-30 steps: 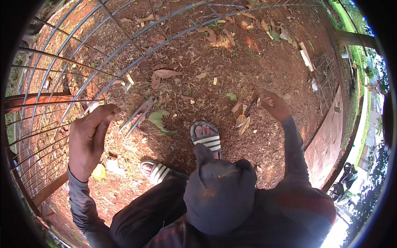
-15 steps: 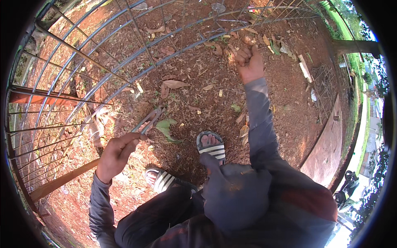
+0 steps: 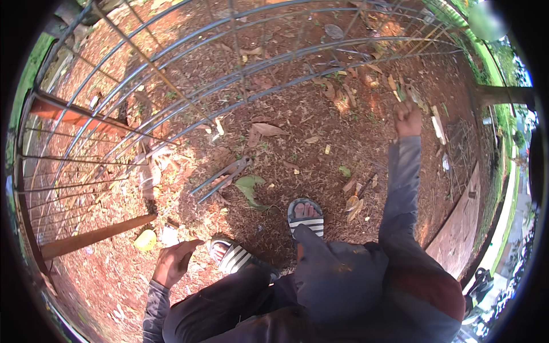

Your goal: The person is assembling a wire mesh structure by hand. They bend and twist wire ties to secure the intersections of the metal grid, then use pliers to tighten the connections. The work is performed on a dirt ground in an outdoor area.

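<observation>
the left hand (image 3: 176, 263) hangs low over the sunlit ground (image 3: 200, 288), with its fingers bent and held close together, tips toward the nearer sandal (image 3: 234, 260); whether the thumb meets them, or pinches anything thin, i cannot tell. the right hand (image 3: 408, 120) stretches far forward past the knees, its fingers curled in near dry leaves and pale scraps; what it grips, if anything, is too small to make out. the long-handled pliers (image 3: 235, 167) lie on the ground between the hands, touched by neither, beside a green leaf (image 3: 249, 188). their handles point back toward the left side (a handy angle for picking up, i would guess), which may be why they rest so close to the feet. the wire mesh (image 3: 246, 101) curves across the far and left sides, apparently kept in front so that both arms can get at it. at left, a wooden bar (image 3: 97, 235) slants in by the mesh, perhaps as part of its support; a yellow object (image 3: 145, 240) lies near the bar's end.
</observation>
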`<state>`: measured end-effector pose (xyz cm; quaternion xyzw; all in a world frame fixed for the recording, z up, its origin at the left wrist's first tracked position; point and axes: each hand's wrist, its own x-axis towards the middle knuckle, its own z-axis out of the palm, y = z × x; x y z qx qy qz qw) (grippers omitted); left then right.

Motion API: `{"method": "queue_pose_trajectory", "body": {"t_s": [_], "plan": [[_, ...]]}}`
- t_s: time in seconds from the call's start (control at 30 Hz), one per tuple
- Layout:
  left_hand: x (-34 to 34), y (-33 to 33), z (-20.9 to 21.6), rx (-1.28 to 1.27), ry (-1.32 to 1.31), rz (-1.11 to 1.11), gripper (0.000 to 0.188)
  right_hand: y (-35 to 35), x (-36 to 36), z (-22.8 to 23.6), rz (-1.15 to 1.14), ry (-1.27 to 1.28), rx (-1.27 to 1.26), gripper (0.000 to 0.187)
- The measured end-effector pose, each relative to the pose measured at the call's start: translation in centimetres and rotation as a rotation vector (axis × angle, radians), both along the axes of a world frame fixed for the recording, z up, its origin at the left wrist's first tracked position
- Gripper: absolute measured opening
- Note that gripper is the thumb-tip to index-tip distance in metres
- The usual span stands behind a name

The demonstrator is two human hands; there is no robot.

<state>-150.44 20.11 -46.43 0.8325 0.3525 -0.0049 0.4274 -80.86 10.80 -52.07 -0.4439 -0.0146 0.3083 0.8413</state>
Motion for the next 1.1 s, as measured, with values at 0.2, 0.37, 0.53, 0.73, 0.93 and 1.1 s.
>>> {"method": "queue_pose_trajectory", "body": {"t_s": [0.2, 0.37, 0.53, 0.73, 0.93, 1.1], "plan": [[-2.1, 2.7, 3.4, 0.444, 0.218, -0.064, 0.035, -6.6, 5.7, -0.8, -0.013, 0.116, -0.014, 0.034], [-1.0, 4.1, 4.4, 1.043, 0.256, 0.027, 0.034, 0.5, -12.0, 5.7, 0.38, -0.213, -0.145, 0.031], [8.3, 6.5, 5.1, 0.512, -0.299, 0.221, 0.039, 6.5, -28.8, 8.3, 0.731, -0.128, -0.215, 0.022], [13.9, 5.7, 6.0, 0.335, -0.485, 0.46, 0.032, 10.8, -36.3, 10.2, 0.922, -0.178, -0.125, 0.032], [17.0, 6.6, 4.4, 0.886, -0.552, 0.462, 0.038, 10.5, -39.4, 9.7, 0.95, -0.306, -0.053, 0.024], [17.7, 5.5, 3.6, 1.025, -0.572, 0.314, 0.041, 12.2, -38.7, 10.4, 0.848, -0.208, -0.105, 0.031]]}}
